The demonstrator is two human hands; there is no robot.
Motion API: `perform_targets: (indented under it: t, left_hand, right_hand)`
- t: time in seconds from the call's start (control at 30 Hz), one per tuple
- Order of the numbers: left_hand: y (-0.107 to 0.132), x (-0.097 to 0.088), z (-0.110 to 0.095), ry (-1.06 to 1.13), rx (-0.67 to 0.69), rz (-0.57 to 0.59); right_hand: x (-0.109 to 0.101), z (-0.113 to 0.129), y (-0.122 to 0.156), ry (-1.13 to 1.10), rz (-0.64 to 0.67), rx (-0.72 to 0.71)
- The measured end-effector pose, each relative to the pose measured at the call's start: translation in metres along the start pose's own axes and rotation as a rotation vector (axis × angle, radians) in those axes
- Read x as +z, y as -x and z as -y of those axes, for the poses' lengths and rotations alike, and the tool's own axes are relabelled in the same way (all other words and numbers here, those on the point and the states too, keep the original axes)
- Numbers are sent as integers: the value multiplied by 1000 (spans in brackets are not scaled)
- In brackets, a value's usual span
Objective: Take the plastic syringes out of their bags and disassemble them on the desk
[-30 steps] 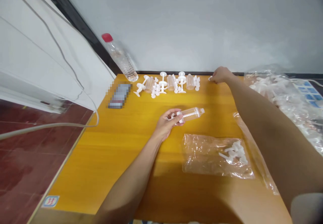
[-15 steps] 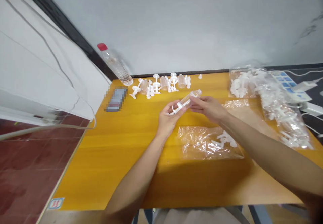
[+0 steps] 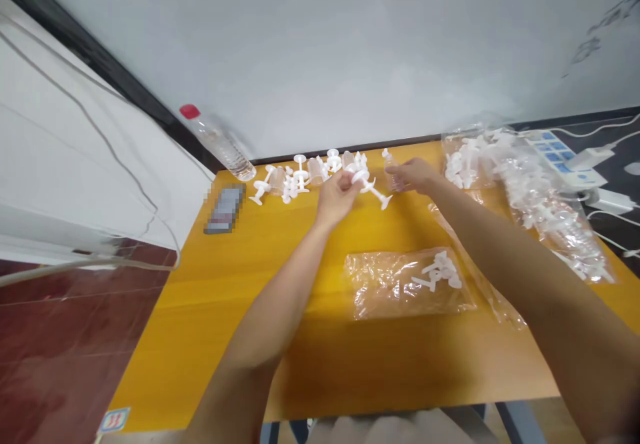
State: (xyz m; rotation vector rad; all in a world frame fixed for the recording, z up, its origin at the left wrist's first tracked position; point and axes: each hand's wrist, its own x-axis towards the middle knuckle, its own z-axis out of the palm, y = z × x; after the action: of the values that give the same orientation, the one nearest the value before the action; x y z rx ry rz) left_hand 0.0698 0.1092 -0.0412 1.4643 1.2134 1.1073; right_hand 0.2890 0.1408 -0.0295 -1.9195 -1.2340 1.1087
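My left hand (image 3: pixel 339 194) is closed on a white syringe plunger (image 3: pixel 374 193), whose flanged end points right and toward me. My right hand (image 3: pixel 414 173), a little farther right, grips a clear syringe barrel (image 3: pixel 391 163) with a small white tip at its far end. Just beyond my left hand, a row of parts lies along the back of the table: white plungers (image 3: pixel 300 172), clear barrels (image 3: pixel 315 171) and small white pieces (image 3: pixel 289 187). Some of that row is hidden behind my left fingers.
A clear plastic bag (image 3: pixel 380 284) with several white parts lies in front of my hands. Fuller bags (image 3: pixel 540 204) stand at the right beside a power strip (image 3: pixel 565 157). On the left are a red-capped bottle (image 3: pixel 223 147) and a phone (image 3: pixel 225 209). A wall panel (image 3: pixel 325 51) rises behind.
My hands, earlier together around the clear barrel and white parts, have moved apart and toward the back. The plunger now shows in my left hand, and the barrel is in my right alone.
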Motion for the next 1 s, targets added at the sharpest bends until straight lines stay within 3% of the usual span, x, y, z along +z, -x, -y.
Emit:
perform_targets:
  t: [0.07, 0.17, 0.33, 0.53, 0.73, 0.87, 1.0]
  left_hand:
    - [-32, 6, -2, -291, 127, 56]
    - [-76, 11, -5, -590, 193, 142]
    - [-120, 21, -13, -722, 216, 205]
    - [-146, 33, -17, -812, 161, 239]
    - [-161, 38, -15, -883, 137, 224]
    - [-168, 42, -14, -980, 139, 210]
    - [-175, 46, -7, -1038, 147, 202]
  right_hand:
    - [3, 7, -16, 112, -38, -13]
    - [7, 19, -37, 296, -112, -43]
    - [9, 26, -68, 413, -115, -95]
    - [-3, 18, -88, 413, -90, -103]
    - [-16, 15, -98, 260, -55, -49]
    - [-15, 14, -104, 309, -140, -157]
    - [-13, 10, -108, 282, -135, -220]
